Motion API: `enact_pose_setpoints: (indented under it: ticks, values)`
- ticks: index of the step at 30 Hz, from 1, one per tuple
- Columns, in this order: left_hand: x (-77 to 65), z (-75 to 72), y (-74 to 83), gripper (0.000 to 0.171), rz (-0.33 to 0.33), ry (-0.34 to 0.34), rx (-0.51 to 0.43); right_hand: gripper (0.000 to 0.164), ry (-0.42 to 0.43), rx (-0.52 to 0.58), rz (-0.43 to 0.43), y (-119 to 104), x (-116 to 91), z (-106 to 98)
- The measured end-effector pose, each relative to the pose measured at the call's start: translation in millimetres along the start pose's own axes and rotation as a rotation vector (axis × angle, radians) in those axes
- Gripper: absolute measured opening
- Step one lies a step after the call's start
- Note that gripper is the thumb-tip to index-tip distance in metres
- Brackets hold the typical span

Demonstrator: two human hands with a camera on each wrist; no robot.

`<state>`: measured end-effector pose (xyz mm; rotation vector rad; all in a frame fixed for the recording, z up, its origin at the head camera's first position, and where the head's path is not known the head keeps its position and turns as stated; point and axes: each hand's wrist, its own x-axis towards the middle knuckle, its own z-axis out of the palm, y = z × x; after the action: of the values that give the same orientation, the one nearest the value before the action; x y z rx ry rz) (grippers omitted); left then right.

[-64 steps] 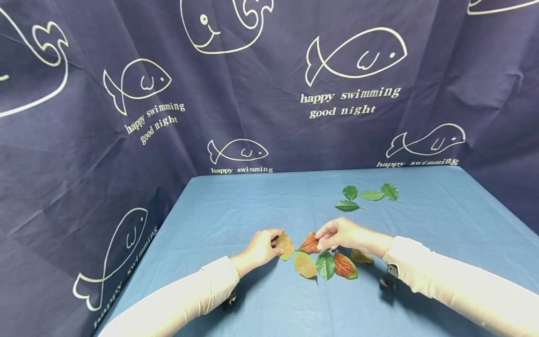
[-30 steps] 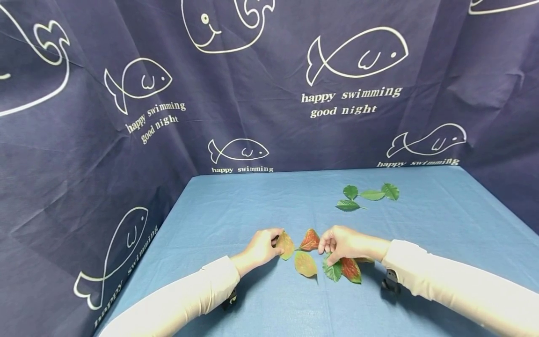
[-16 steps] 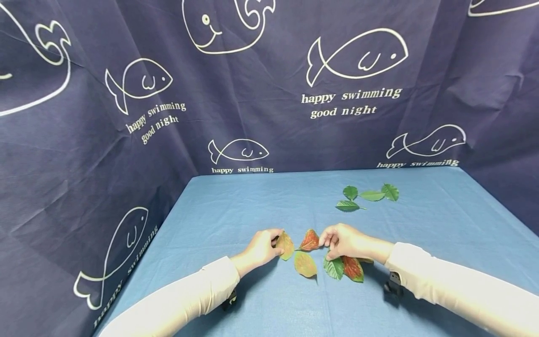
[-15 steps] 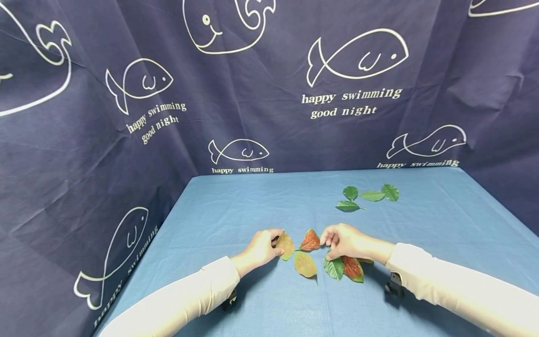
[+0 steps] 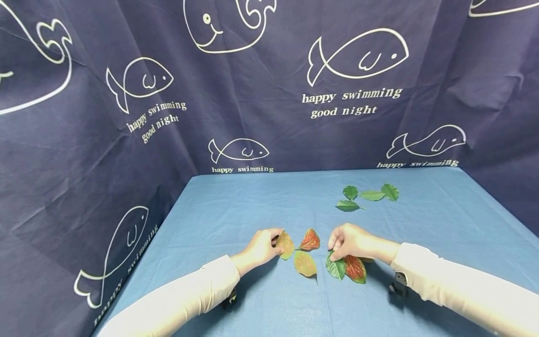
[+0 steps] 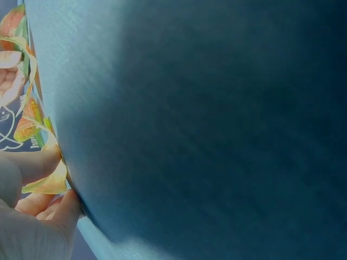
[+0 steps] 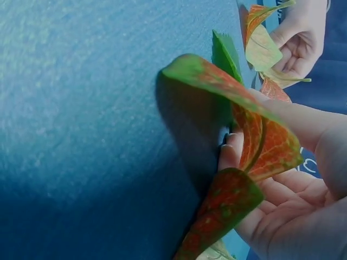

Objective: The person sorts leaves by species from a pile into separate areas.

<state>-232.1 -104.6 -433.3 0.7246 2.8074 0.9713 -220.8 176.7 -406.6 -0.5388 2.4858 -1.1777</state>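
My left hand (image 5: pixel 260 249) pinches the edge of a yellow leaf (image 5: pixel 286 245) between thumb and fingers on the blue cloth. To its right lie a red leaf (image 5: pixel 310 239) and, closer to me, a yellow-orange leaf (image 5: pixel 305 264). With thumb and fingers my right hand (image 5: pixel 351 240) pinches a serrated green leaf (image 5: pixel 336 268) at its far end. Against that leaf's right side sits a red leaf with green edges (image 5: pixel 356 270), which looms curled in the right wrist view (image 7: pixel 271 143). Another yellowish leaf (image 5: pixel 367 260) is mostly hidden beneath the right hand.
Several green leaves (image 5: pixel 347 206) lie farther back on the right of the blue-covered table (image 5: pixel 236 201). A dark blue curtain (image 5: pixel 290 131) with white fish drawings hangs behind and along the sides.
My right hand has left the upper red leaf, taken hold of the green leaf and drawn it right. The green-edged red leaf has shifted right too. The left hand stays in place.
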Motion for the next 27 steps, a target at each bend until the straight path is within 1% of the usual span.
enact_pose_setpoints:
  ticks: [4,7,10,16,19,23,27]
  values:
    - [0.7,1.1,-0.7,0.051,0.014,0.009,0.028,0.028,-0.020,0.022,0.000,1,-2,-1]
    - [0.3,1.5,-0.6,0.052,0.007,0.002,0.013,0.031,-0.034,0.041,0.013,2,-5,-2]
    - [-0.5,1.6,-0.5,0.052,0.001,-0.004,-0.003,0.032,-0.024,0.041,0.040,3,-7,-3]
    - [-1.2,1.1,0.5,0.051,0.000,0.004,-0.012,0.022,0.038,-0.031,0.096,0,-10,-2]
    - [-1.1,1.8,0.5,0.052,-0.003,0.003,-0.008,0.018,0.044,-0.070,0.109,-2,-11,-2]
    - [-0.8,2.2,0.6,0.052,-0.008,0.003,-0.001,0.016,0.021,-0.083,0.107,-4,-11,-3]
    - [-0.3,1.6,0.6,0.052,-0.011,0.003,0.007,0.016,-0.030,-0.071,0.099,-4,-11,-6]
